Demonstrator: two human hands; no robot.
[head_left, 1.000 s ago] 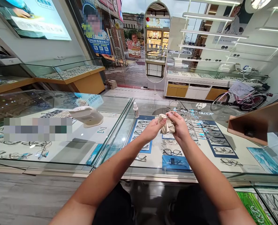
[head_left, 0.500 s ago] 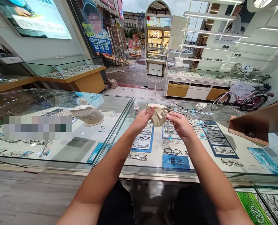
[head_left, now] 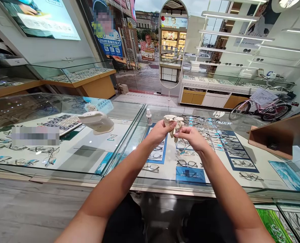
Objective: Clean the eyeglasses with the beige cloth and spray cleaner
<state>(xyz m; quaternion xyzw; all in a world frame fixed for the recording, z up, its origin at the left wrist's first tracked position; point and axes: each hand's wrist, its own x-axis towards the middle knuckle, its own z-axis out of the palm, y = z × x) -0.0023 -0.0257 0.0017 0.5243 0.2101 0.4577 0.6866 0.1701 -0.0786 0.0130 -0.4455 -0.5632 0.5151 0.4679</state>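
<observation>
Above the glass counter, my left hand (head_left: 161, 131) pinches a crumpled cream cloth (head_left: 170, 118) against a pair of thin-framed glasses (head_left: 178, 125). The cloth is bunched around part of the frame, so one lens is hidden. My right hand (head_left: 191, 136) is closed, thumb and finger pinched on the glasses at the cloth's lower right edge. A small white spray bottle (head_left: 149, 117) stands upright on the counter, left of my left hand.
The glass display counter (head_left: 139, 184) holds rows of glasses under its top. A beige device (head_left: 98, 122) stands on the left part, near a keyboard (head_left: 63, 123). At the right is a brown wooden stand (head_left: 268, 141). An oval mirror (head_left: 169, 86) stands beyond.
Both hands have drawn closer together and the cloth has shifted slightly right. More of the glasses' frame shows beside the cloth. The view has moved slightly.
</observation>
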